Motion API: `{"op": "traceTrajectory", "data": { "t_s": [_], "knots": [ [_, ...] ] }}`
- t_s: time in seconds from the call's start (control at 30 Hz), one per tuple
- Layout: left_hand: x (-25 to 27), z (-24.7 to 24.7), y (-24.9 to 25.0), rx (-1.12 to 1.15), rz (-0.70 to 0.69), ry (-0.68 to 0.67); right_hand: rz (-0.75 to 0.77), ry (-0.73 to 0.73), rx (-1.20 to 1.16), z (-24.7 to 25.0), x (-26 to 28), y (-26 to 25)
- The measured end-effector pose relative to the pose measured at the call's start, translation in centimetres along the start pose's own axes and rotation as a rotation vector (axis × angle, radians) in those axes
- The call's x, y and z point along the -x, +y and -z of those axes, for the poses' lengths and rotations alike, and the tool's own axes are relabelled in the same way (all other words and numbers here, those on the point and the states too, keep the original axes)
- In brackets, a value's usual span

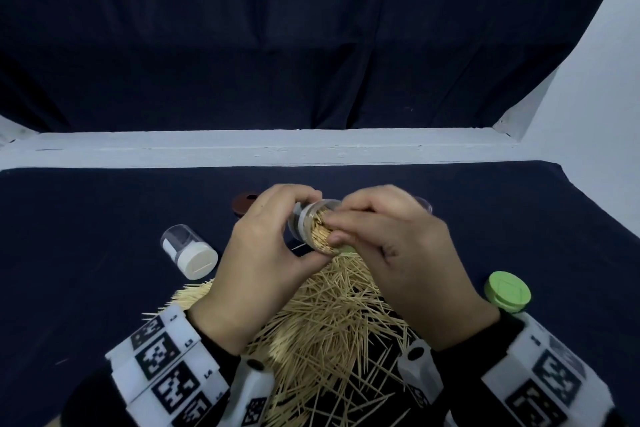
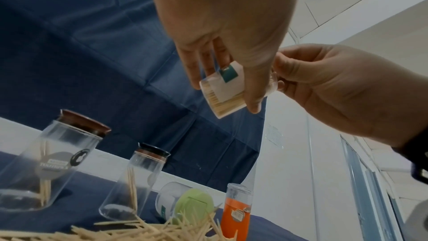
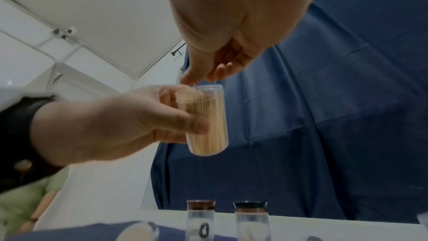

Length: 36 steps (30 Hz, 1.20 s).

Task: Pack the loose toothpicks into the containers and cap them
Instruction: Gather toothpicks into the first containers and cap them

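Our left hand [image 1: 258, 253] grips a small clear plastic container [image 1: 313, 227], uncapped and packed nearly full of pale wooden toothpicks, tilted above the dark blue cloth-covered surface [image 1: 86, 288]. Our right hand [image 1: 394, 253] pinches at the container's open mouth, fingertips [image 3: 187, 80] closed on a toothpick or two at the rim. Directly below that held container, a loose heap of toothpicks [image 1: 332, 329] sprawls across the surface. Left of the held container, a clear container with a white cap [image 1: 188, 255] lies on its side. Right of it, a green-capped container [image 1: 507, 291] lies near our right wrist. Beyond the held container, the left wrist view shows two tall clear jars with brown lids [image 2: 57, 160], each holding only a few toothpicks, and an orange-labelled clear tube [image 2: 236, 212] standing upright.
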State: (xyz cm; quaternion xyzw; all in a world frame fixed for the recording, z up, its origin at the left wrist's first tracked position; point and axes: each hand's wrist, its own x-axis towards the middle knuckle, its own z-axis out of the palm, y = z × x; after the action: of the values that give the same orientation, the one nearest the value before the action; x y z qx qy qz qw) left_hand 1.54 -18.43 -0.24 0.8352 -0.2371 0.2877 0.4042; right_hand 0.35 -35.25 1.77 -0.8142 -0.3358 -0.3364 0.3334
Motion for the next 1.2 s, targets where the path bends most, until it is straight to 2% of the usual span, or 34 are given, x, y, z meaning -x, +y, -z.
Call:
{"op": "traceTrajectory", "data": {
  "t_s": [0.1, 0.27, 0.4, 0.6, 0.73, 0.83, 0.93, 1.1, 1.2],
  "knots": [
    [-0.1, -0.1, 0.1, 0.003, 0.013, 0.004, 0.078, -0.056, 0.043, -0.7, 0.7, 0.1],
    [0.0, 0.0, -0.3, -0.011, 0.029, -0.011, 0.055, 0.011, -0.031, -0.5, 0.8, 0.0],
    [0.1, 0.0, -0.3, -0.002, 0.042, -0.003, 0.106, -0.039, 0.016, -0.7, 0.7, -0.1],
    [0.1, 0.4, -0.2, 0.024, 0.047, 0.046, 0.051, -0.002, 0.089, -0.6, 0.4, 0.1],
    [0.0, 0.5, 0.0, 0.021, 0.038, 0.072, -0.027, 0.126, 0.037, -0.1, 0.0, -0.1],
    [0.0, 0.3, 0.0, 0.021, 0.025, 0.074, -0.074, 0.057, 0.114, -0.4, -0.3, -0.5],
    [0.1, 0.1, 0.1, 0.019, 0.029, 0.065, -0.011, -0.018, 0.218, -0.7, -0.2, -0.6],
    [-0.1, 0.2, 0.0, 0.034, 0.029, 0.054, 0.087, -0.016, 0.276, -0.8, 0.1, -0.5],
    [0.0, 0.2, -0.1, 0.018, 0.032, 0.056, 0.029, 0.021, 0.22, -0.3, 0.0, -0.3]
  ]
}}
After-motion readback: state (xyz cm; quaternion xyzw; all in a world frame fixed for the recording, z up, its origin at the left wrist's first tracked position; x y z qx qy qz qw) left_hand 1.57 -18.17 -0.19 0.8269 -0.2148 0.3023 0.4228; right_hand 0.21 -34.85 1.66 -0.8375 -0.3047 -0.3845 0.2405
